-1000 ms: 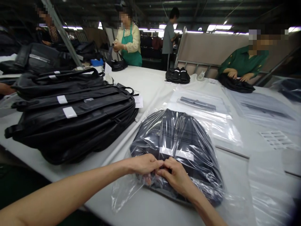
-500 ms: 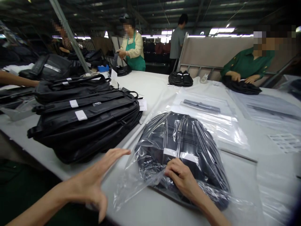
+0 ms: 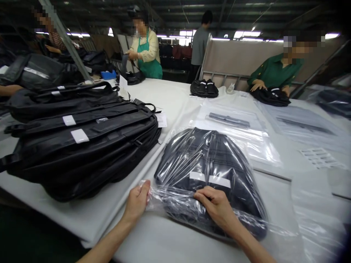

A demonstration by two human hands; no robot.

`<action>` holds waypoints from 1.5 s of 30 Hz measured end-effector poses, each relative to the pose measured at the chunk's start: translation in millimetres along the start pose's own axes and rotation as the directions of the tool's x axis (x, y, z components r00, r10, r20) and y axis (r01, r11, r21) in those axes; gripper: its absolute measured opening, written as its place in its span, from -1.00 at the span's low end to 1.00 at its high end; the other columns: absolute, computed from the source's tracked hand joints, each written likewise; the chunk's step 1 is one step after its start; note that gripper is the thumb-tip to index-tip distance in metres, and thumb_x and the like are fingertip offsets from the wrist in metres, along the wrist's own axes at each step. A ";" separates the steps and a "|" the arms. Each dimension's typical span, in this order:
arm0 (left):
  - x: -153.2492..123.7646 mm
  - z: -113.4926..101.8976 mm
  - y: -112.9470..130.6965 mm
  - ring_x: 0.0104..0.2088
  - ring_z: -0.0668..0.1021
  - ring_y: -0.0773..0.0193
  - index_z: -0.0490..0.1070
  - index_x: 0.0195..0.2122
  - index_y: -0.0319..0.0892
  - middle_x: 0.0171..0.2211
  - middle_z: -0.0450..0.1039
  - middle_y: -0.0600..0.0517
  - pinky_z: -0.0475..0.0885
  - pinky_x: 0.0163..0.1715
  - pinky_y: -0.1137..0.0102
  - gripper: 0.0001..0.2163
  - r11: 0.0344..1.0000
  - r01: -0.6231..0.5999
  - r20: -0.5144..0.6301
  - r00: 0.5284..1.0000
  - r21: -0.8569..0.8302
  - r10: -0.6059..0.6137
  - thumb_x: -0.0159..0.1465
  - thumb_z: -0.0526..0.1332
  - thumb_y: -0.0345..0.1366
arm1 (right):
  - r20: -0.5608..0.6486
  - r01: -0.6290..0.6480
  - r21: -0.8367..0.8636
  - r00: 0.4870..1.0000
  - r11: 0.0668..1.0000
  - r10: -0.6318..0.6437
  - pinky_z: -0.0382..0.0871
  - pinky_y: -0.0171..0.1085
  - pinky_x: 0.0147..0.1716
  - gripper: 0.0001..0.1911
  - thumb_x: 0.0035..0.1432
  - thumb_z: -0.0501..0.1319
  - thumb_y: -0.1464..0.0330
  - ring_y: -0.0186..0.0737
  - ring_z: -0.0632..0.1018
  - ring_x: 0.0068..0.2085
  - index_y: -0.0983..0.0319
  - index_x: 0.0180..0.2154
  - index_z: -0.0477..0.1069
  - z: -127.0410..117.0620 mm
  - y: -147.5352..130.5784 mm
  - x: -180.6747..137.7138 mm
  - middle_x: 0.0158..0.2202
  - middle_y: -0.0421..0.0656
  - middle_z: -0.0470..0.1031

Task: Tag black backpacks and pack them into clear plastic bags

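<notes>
A black backpack sealed in a clear plastic bag [image 3: 208, 164] lies on the white table [image 3: 175, 98] right in front of me. My left hand [image 3: 137, 201] pinches the loose left corner of the plastic bag, fingers closed on the film. My right hand [image 3: 216, 206] rests on the near end of the bagged backpack, fingers curled and gripping the folded plastic just below two white labels [image 3: 210, 179].
A stack of several black backpacks [image 3: 79, 138] sits to the left. Flat empty plastic bags [image 3: 236, 124] lie beyond and to the right. Other people work at the far edge: one in a green apron [image 3: 144, 54], one in a green shirt [image 3: 274, 71] handling black bags.
My left hand left the bag and swung out open to the left, then came back and took hold of the bag's loose left corner. The right hand stayed on the near end.
</notes>
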State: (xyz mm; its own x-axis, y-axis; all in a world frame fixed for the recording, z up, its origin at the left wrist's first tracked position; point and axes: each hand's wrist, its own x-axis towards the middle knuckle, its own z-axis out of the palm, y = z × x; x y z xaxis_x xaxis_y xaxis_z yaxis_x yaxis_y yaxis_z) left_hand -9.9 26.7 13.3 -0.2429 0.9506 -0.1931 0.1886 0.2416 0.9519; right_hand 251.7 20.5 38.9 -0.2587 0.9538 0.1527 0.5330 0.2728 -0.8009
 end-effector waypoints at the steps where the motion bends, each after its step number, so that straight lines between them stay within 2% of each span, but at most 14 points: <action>1: 3.9 1.0 -5.1 -0.76 0.17 0.45 0.20 -0.62 -0.19 -0.79 0.09 0.20 0.05 -0.76 0.55 -0.54 0.997 0.067 0.011 0.998 -0.031 -0.066 0.17 0.08 0.11 | 0.005 -0.028 -0.005 1.000 1.000 0.028 0.28 -0.33 -0.38 -0.76 0.19 0.13 0.29 -0.28 0.47 -0.42 0.19 -0.45 0.49 0.7 0.1 1.6 -0.49 -0.21 0.49; 8: 28.4 -17.6 -15.3 -0.76 0.26 0.42 0.31 -0.44 -0.21 -0.74 0.24 0.19 0.16 -0.75 0.54 -0.60 0.981 0.184 0.113 0.978 -0.058 -0.176 0.02 0.25 0.07 | -0.014 -0.167 -0.035 0.986 0.985 0.167 0.29 -0.37 -0.38 -0.79 0.12 0.19 0.27 -0.28 0.52 -0.42 0.18 -0.48 0.52 4.4 -1.4 11.8 -0.47 -0.23 0.55; 12: 20.0 -37.3 15.9 -0.55 0.44 0.35 0.34 -0.24 -0.20 -0.50 0.42 0.08 0.33 -0.54 0.48 -0.70 0.968 -0.177 -0.194 0.958 0.178 0.211 0.12 0.23 -0.10 | -0.047 -0.186 -0.036 0.982 0.982 0.184 0.22 -0.38 -0.49 -0.75 0.10 0.21 0.25 -0.31 0.47 -0.51 0.22 -0.54 0.50 7.3 -0.2 12.6 -0.56 -0.23 0.50; 14: 0.0 -27.5 43.0 -0.52 0.43 0.36 0.34 -0.29 -0.16 -0.49 0.39 0.10 0.32 -0.49 0.47 -0.89 0.748 -0.567 -0.112 0.766 0.345 0.633 0.20 0.18 -0.25 | -0.064 -0.184 -0.035 0.981 0.982 0.182 0.20 -0.38 -0.51 -0.74 0.09 0.21 0.25 -0.33 0.45 -0.53 0.24 -0.55 0.49 8.2 -0.7 12.8 -0.59 -0.23 0.48; 16: -24.7 0.5 68.1 -0.57 0.37 0.37 0.31 -0.43 -0.14 -0.56 0.33 0.13 0.28 -0.53 0.45 -0.91 0.291 -0.927 0.217 0.342 0.237 0.914 0.23 0.14 -0.33 | -0.079 -0.185 -0.017 0.980 0.983 0.183 0.18 -0.39 -0.52 -0.74 0.07 0.22 0.25 -0.34 0.43 -0.54 0.25 -0.56 0.50 8.4 -1.9 13.3 -0.59 -0.22 0.48; 18: -45.2 40.3 82.6 -0.65 0.27 0.41 0.26 -0.53 -0.14 -0.64 0.25 0.16 0.21 -0.61 0.46 -0.82 -0.086 -0.992 0.485 -0.122 -0.096 0.866 0.24 0.14 -0.36 | -0.084 -0.184 0.018 0.979 0.983 0.185 0.17 -0.39 -0.53 -0.74 0.06 0.23 0.26 -0.36 0.41 -0.55 0.27 -0.56 0.51 8.0 -2.4 14.3 -0.59 -0.22 0.49; 19: -51.3 61.7 84.3 -0.69 0.22 0.42 0.24 -0.57 -0.15 -0.67 0.21 0.17 0.17 -0.66 0.45 -0.77 -0.181 -0.955 0.543 -0.283 -0.235 0.791 0.24 0.15 -0.34 | -0.084 -0.189 0.035 0.978 0.981 0.192 0.15 -0.40 -0.55 -0.75 0.05 0.23 0.27 -0.38 0.39 -0.56 0.28 -0.56 0.51 7.7 -1.8 15.0 -0.61 -0.23 0.48; 22: -49.1 117.0 71.2 -0.69 0.21 0.40 0.22 -0.61 -0.15 -0.67 0.19 0.15 0.10 -0.69 0.42 -0.69 -0.258 -0.882 0.607 -0.460 -0.394 0.648 0.28 0.11 -0.23 | -0.076 -0.233 0.084 0.968 0.969 0.240 0.08 -0.40 -0.61 -0.73 0.02 0.24 0.26 -0.41 0.31 -0.61 0.30 -0.58 0.50 6.6 4.0 18.4 -0.68 -0.28 0.38; 24: -35.9 137.6 56.2 -0.64 0.27 0.36 0.26 -0.57 -0.16 -0.64 0.24 0.11 0.11 -0.65 0.39 -0.71 -0.268 -0.889 0.619 -0.452 -0.371 0.643 0.30 0.06 -0.23 | -0.078 -0.254 0.120 0.961 0.960 0.264 0.05 -0.40 -0.63 -0.70 0.02 0.24 0.24 -0.42 0.27 -0.63 0.30 -0.62 0.48 6.5 10.2 21.6 -0.72 -0.30 0.31; 30: -17.9 137.8 44.6 -0.45 0.37 0.30 0.35 -0.30 -0.22 -0.42 0.35 0.02 0.24 -0.49 0.43 -0.81 -0.030 -0.972 0.829 -0.214 -0.232 0.516 0.31 -0.04 -0.40 | -0.111 -0.256 0.443 0.935 0.859 0.336 0.31 -0.35 -0.48 -0.53 0.16 0.03 0.04 -0.35 0.44 -0.54 0.28 -0.48 0.44 3.8 25.0 37.2 -0.58 -0.20 0.45; 35: -24.2 134.8 48.7 -0.33 0.44 0.24 0.27 0.00 -0.21 -0.18 0.39 -0.08 0.36 -0.33 0.41 -0.75 0.042 -0.989 0.853 -0.099 -0.140 0.512 0.33 0.00 -0.32 | -0.137 -0.138 0.710 0.935 0.690 0.328 0.41 -0.24 -0.31 -0.49 0.18 -0.04 -0.03 -0.22 0.55 -0.33 0.27 -0.33 0.37 -41.0 12.9 24.7 -0.36 -0.07 0.52; 39: -24.4 136.0 45.2 -0.29 0.45 0.25 0.27 0.01 -0.18 -0.15 0.41 -0.11 0.37 -0.28 0.41 -0.75 0.084 -0.988 0.809 -0.058 -0.131 0.586 0.35 -0.02 -0.28 | -0.230 -0.056 0.169 0.969 0.984 0.094 0.35 -0.21 -0.22 -0.61 0.24 -0.01 0.10 -0.20 0.49 -0.25 0.23 -0.24 0.42 -98.0 -0.9 -20.7 -0.29 -0.10 0.49; 42: -24.7 136.4 45.7 -0.28 0.46 0.25 0.31 -0.03 -0.17 -0.17 0.41 -0.09 0.35 -0.27 0.42 -0.76 0.145 -0.978 0.800 -0.033 -0.149 0.599 0.35 -0.03 -0.27 | -0.047 -0.019 -0.328 0.999 0.945 0.004 0.29 -0.19 -0.19 -0.70 0.08 0.22 0.17 -0.16 0.44 -0.22 0.21 -0.18 0.43 -116.8 0.4 -46.8 -0.27 -0.11 0.47; 45: -25.7 135.7 49.2 -0.30 0.46 0.25 0.31 -0.05 -0.17 -0.17 0.42 -0.08 0.35 -0.28 0.44 -0.77 0.148 -0.978 0.819 -0.034 -0.144 0.573 0.35 -0.03 -0.28 | 0.045 -0.012 -0.489 0.998 0.872 0.038 0.28 -0.21 -0.24 -0.72 -0.01 0.31 0.25 -0.17 0.41 -0.25 0.19 -0.21 0.46 -112.2 7.6 -51.6 -0.27 -0.13 0.41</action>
State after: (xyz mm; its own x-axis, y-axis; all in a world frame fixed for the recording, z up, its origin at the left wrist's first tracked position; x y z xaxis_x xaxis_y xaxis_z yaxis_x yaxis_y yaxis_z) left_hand 134.8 40.5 32.8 0.8956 0.2658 0.3566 0.1285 -0.9223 0.3646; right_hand 359.4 -12.5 89.9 -0.2740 0.9570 0.0955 0.8619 0.2884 -0.4170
